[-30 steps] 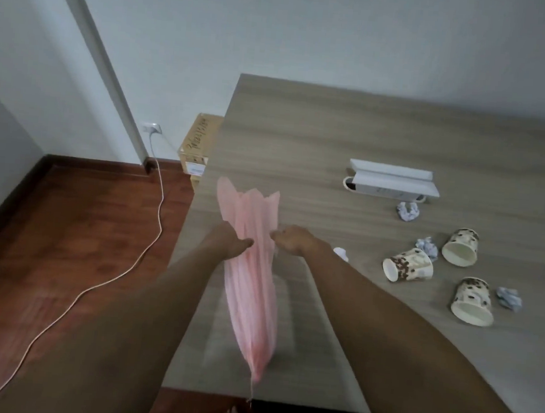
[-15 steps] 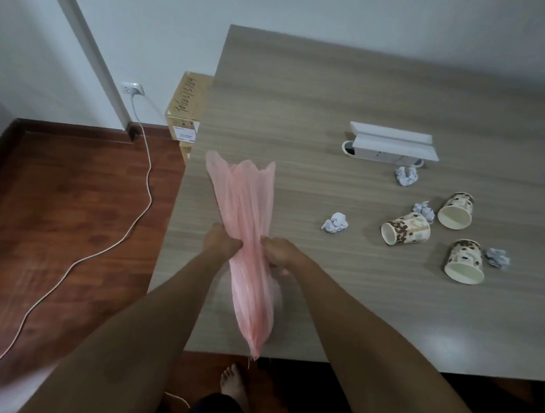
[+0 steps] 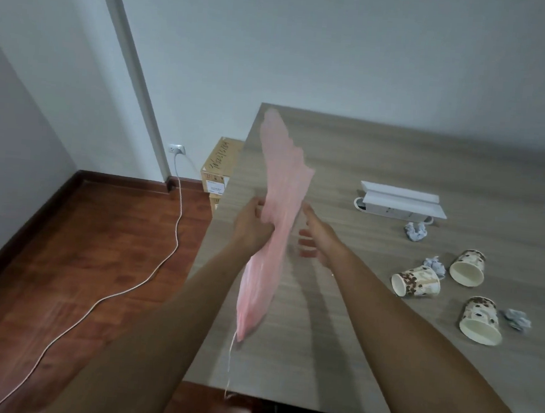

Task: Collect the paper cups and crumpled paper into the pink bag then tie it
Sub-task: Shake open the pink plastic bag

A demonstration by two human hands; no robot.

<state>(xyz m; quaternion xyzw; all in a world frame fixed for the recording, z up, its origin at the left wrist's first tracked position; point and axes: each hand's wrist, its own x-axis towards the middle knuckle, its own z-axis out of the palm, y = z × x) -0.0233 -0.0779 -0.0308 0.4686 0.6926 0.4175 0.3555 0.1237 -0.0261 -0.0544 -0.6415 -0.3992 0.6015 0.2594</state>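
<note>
I hold the flat, unopened pink bag (image 3: pixel 277 213) in the air over the table's left part. My left hand (image 3: pixel 251 226) pinches its middle. My right hand (image 3: pixel 319 239) is beside the bag with fingers spread; whether it still touches the plastic is unclear. A thin thread hangs from the bag's lower tip. Three brown-patterned paper cups lie on their sides at the right: one (image 3: pixel 417 282), one (image 3: pixel 468 267), one (image 3: pixel 480 320). Crumpled paper balls lie near them: one (image 3: pixel 416 231), one (image 3: pixel 435 265), one (image 3: pixel 518 319).
A white box-like object (image 3: pixel 401 205) sits on the wooden table (image 3: pixel 382 156) behind the cups. A cardboard box (image 3: pixel 220 166) stands on the floor left of the table. A white cable (image 3: pixel 148 278) runs from a wall socket across the wooden floor.
The bag has swung upward and tilted, its top reaching toward the table's far left corner. My right hand has opened beside the bag. The view has tilted up; one paper ball is hidden behind my arm.
</note>
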